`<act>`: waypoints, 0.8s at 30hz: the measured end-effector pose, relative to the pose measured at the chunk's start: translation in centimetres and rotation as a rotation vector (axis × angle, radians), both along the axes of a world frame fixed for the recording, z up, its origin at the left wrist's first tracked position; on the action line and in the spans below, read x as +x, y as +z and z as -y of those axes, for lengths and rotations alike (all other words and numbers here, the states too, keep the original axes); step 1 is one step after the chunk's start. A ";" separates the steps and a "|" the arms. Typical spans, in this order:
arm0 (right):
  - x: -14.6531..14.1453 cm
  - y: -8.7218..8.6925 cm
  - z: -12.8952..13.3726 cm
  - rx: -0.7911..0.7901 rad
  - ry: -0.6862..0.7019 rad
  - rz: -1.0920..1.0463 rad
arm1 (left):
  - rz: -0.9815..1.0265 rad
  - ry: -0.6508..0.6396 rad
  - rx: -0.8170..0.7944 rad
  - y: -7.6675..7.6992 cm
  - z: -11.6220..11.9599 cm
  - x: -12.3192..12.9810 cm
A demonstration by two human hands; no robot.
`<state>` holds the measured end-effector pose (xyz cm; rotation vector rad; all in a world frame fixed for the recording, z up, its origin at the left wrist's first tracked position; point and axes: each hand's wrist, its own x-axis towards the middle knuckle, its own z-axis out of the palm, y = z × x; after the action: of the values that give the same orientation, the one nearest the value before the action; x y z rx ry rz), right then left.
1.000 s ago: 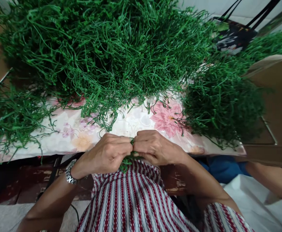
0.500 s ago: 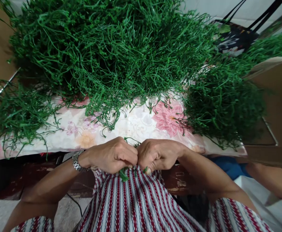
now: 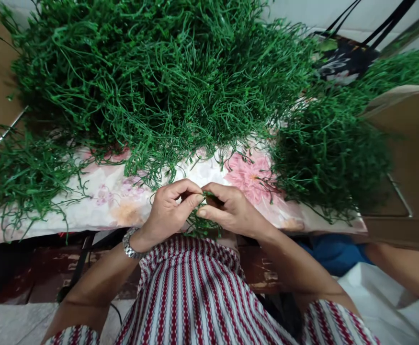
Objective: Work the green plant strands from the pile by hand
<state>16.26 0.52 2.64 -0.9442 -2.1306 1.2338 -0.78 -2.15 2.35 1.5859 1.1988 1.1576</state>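
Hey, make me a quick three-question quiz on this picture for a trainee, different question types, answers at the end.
1. Is the watch worn on the left or right side?
2. What do the left hand and right hand hold between them? A) red ribbons; B) green strands; C) a pair of scissors.
3. True or false: the dark floral bag has black handles.

Key: 1. Left. 2. B. 3. True.

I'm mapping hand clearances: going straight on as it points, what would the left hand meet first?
Probably the right hand, right in front of the left hand's fingertips; depth is unclear, so they may already touch.
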 end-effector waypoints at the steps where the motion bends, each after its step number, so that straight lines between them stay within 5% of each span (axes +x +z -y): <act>1: -0.1 -0.4 0.1 -0.027 -0.003 -0.014 | 0.022 0.007 -0.012 -0.1 0.1 0.2; 7: 0.3 -1.2 0.6 -0.115 -0.078 -0.178 | 0.156 -0.100 -0.140 -0.8 0.7 -0.3; 17: 0.9 -0.4 0.6 0.035 -0.012 -0.121 | -0.211 -0.207 -0.029 0.1 0.8 -0.6; 24: 1.8 0.3 -0.6 0.184 0.355 0.087 | -0.339 -0.459 0.124 0.2 0.2 -0.7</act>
<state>18.08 1.09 2.90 -0.5654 -2.5089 1.1455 -1.51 -2.31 2.56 2.0763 0.9041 0.6943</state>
